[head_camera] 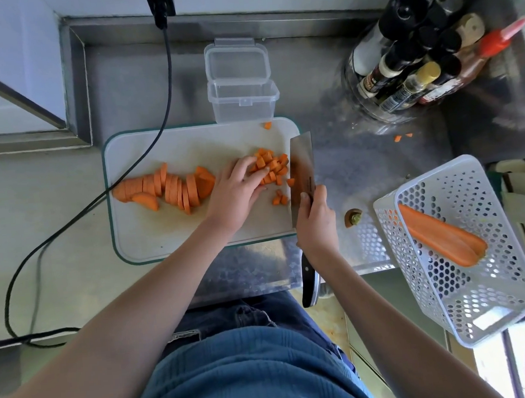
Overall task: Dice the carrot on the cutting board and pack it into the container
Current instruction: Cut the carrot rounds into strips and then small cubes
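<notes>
On the steel counter (361, 167), diced carrot (271, 167) is touched by the left hand (235, 189), apparently unclenched; the cleaver (301, 177) is gripped by the right hand (315, 223).

My white cutting board (170, 236) carries orange carrot slices (167, 188) leaning in a row at left and a heap of dice (273, 167) at right. The clear container (243, 102) stands open just behind it.

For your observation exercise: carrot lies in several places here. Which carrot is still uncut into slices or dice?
The long carrot half lying in the white perforated basket at right. The carrot on the cutting board is already slices or dice.
</notes>
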